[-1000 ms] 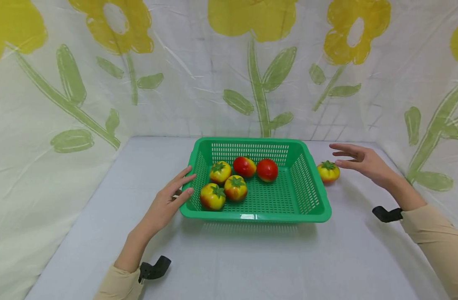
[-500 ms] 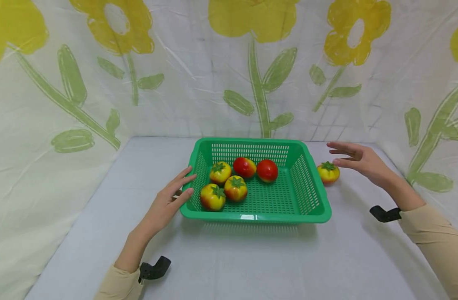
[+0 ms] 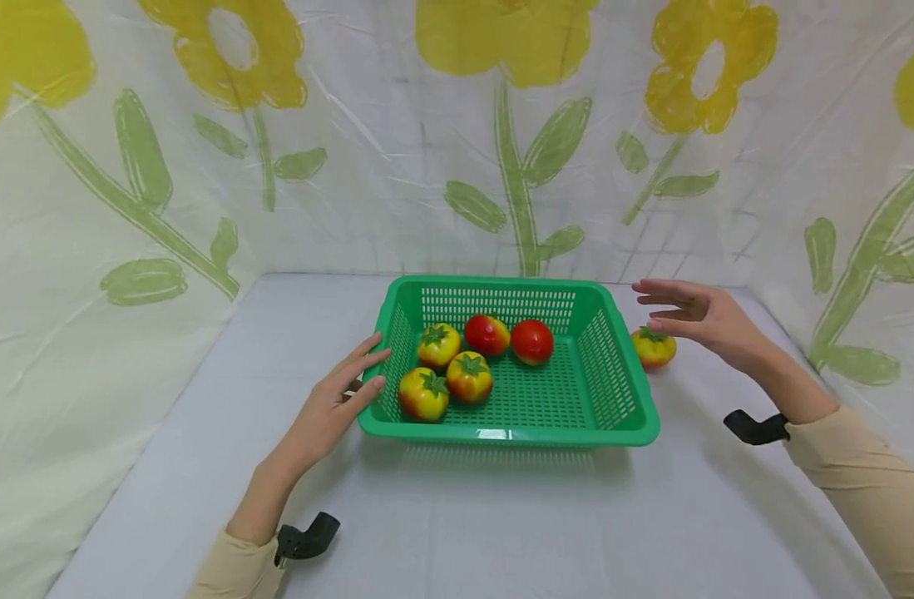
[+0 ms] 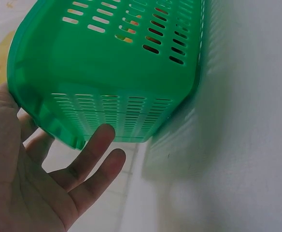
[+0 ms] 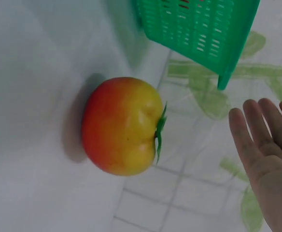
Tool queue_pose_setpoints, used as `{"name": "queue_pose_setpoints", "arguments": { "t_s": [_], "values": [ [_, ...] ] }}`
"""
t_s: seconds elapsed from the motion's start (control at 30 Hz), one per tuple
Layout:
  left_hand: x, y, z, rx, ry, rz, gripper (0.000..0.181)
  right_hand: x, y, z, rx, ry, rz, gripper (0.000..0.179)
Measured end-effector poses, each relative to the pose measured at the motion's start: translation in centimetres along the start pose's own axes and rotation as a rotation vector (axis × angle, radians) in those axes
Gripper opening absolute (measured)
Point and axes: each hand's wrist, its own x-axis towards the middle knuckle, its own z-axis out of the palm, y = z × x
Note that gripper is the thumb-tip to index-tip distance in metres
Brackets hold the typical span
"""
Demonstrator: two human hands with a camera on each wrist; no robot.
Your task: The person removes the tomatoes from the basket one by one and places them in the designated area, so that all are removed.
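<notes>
A green plastic basket stands mid-table with several red-and-yellow tomatoes inside, among them a red tomato and a mostly yellow tomato. My left hand rests against the basket's left rim, fingers loosely extended; in the left wrist view two fingers stand free below the rim. Just right of the basket, one more tomato sits on the table, its green leafy top showing. My right hand hovers above it with loosely extended fingers, apart from it in the right wrist view and holding nothing.
A white cloth covers the table. Behind and at both sides hangs a white curtain with painted yellow flowers. Black camera mounts sit at both wrists.
My right hand has moved a little left, further over the lone tomato beside the basket. The left hand, basket and tomatoes have stayed in place.
</notes>
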Motion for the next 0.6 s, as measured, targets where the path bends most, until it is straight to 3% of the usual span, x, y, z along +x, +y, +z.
{"name": "queue_pose_setpoints", "arguments": {
  "t_s": [0.27,0.6],
  "values": [
    [0.1,-0.2,0.0,0.01,-0.001,0.003,0.046,1.2,-1.9,1.4,0.077,-0.045,-0.006,0.051],
    [0.0,-0.4,0.1,0.008,0.0,-0.001,0.045,4.0,-6.4,5.1,0.139,-0.104,-0.064,0.049]
  ]
}}
